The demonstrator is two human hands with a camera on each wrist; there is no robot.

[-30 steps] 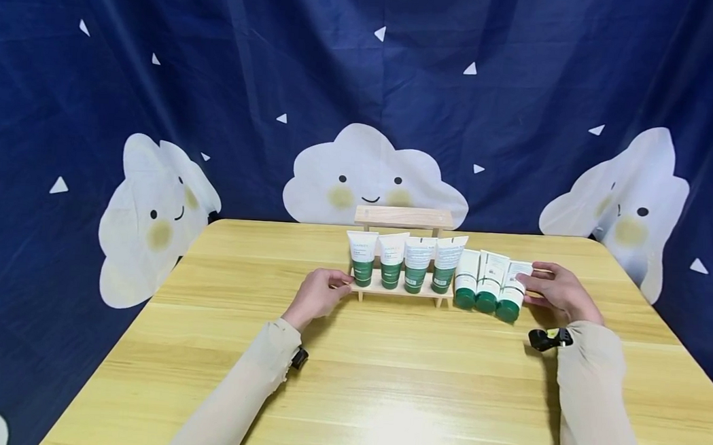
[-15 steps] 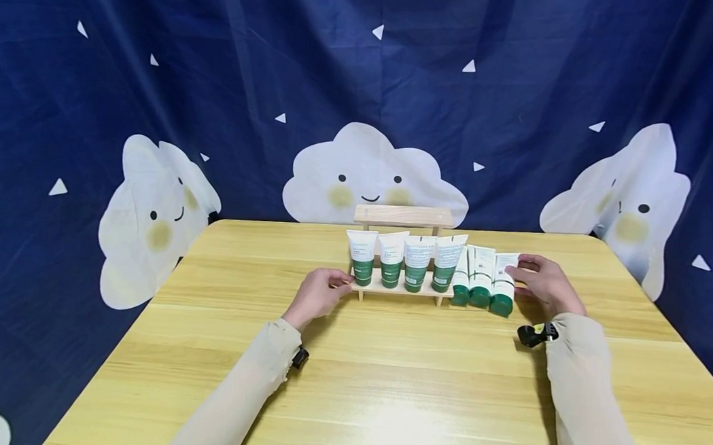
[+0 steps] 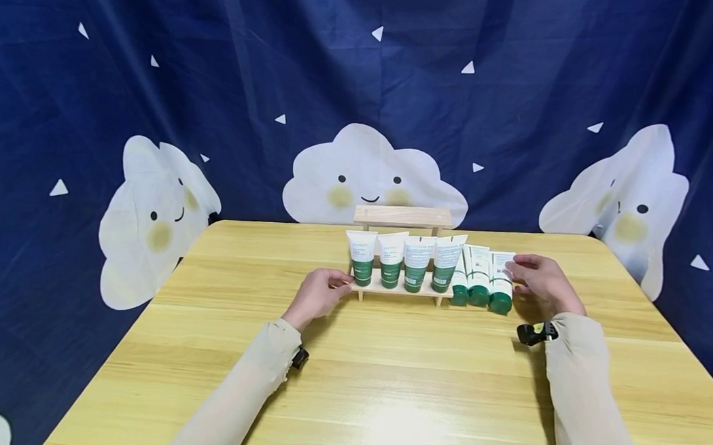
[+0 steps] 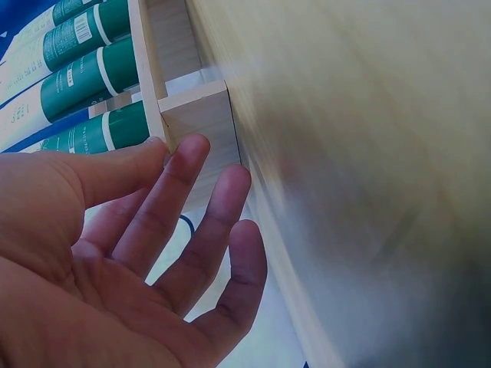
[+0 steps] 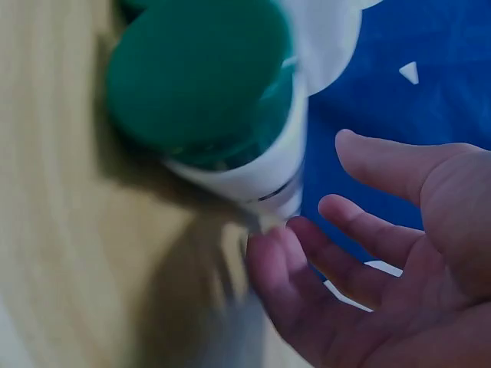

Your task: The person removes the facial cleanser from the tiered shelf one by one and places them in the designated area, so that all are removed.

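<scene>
A small wooden rack (image 3: 404, 216) stands near the back of the table, with several white and green squeeze tubes standing caps down on its lower shelf. The left hand (image 3: 320, 294) pinches the shelf's left end between thumb and index finger, the other fingers spread loosely below in the left wrist view. Right of the rack lie three more tubes side by side, caps toward the person. At the rightmost lying tube (image 3: 501, 282), the right hand (image 3: 543, 283) touches its side with fairly straight fingertips; in the right wrist view the thumb stands apart from the tube (image 5: 199, 77).
The wooden table (image 3: 396, 381) reaches forward to a dark blue curtain (image 3: 366, 60) printed with white clouds. A black wrist camera (image 3: 536, 333) hangs at the right cuff, another camera (image 3: 300, 358) at the left one.
The right hand and the three lying tubes have shifted left, closer to the rack; the leftmost is now partly behind the end standing tube. The left hand has kept its place.
</scene>
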